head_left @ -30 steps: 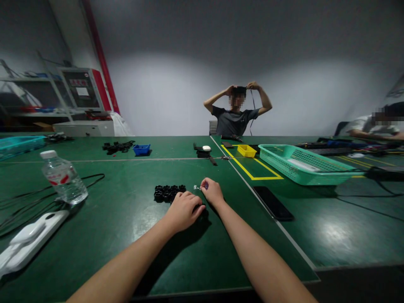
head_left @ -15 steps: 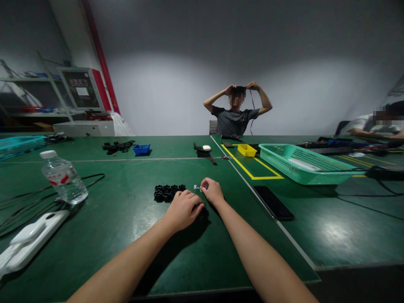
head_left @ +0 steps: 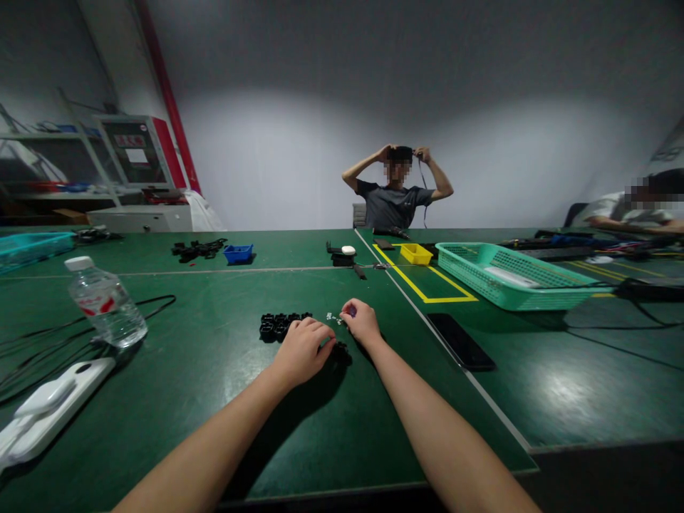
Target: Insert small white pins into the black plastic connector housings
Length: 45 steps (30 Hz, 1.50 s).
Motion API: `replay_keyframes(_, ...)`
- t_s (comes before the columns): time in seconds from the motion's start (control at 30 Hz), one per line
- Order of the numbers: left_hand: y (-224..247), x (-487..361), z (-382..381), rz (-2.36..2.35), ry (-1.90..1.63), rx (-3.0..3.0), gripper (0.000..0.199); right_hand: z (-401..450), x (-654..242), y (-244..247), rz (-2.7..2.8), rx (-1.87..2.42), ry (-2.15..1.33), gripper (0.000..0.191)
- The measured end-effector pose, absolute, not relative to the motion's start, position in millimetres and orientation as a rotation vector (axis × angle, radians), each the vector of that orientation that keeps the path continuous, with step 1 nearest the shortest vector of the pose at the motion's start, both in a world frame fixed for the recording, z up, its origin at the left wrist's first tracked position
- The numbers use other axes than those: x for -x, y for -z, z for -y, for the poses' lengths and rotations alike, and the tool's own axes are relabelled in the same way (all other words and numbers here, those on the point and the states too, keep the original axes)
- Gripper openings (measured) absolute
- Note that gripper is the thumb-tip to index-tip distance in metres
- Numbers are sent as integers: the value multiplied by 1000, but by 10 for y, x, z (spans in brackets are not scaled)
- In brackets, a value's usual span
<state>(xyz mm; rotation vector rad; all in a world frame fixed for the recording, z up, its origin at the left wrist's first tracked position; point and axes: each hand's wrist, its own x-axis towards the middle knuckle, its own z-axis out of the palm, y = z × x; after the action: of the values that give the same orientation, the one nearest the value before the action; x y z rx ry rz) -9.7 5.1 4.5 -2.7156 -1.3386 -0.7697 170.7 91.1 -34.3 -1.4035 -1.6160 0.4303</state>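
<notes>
Black parts (head_left: 273, 327) — two rows; white bits (head_left: 329, 315) — scattered.

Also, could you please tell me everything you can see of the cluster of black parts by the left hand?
The cluster of black parts sits on the green table, beside the left hand, which hides its near right portion. The pieces look like dark, slightly shiny plastic, packed closely in two rows with uneven, hollow-looking tops. Whether the hand touches them is unclear.

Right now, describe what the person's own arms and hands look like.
The left hand and right hand are ungloved. Both forearms are bare, with no sleeves, watch or bracelet in view. Rings are too small to rule out.
</notes>
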Motion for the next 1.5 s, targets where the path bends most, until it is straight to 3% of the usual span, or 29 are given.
replay_keyframes(0.2, -51, 150, -107, 1409, 868, 2645, 13, -849, -1724, 246, 1521, 1291, -527, 8)
replay_keyframes(0.43, -35, 209, -194, 1419, 1126, 2565, 18, -647, -1459, 77, 1363, 951, -1065, 23)
replay_keyframes(0.77, -11, 255, -254, 1338, 1285, 2566, 11, -505, -1446, -36, 1314, 865, -1375, 35)
replay_keyframes(1.5, 60, 283, -298, 1336, 1563, 2620, 16, -487, -1478, -29, 1352, 826, -1450, 37)
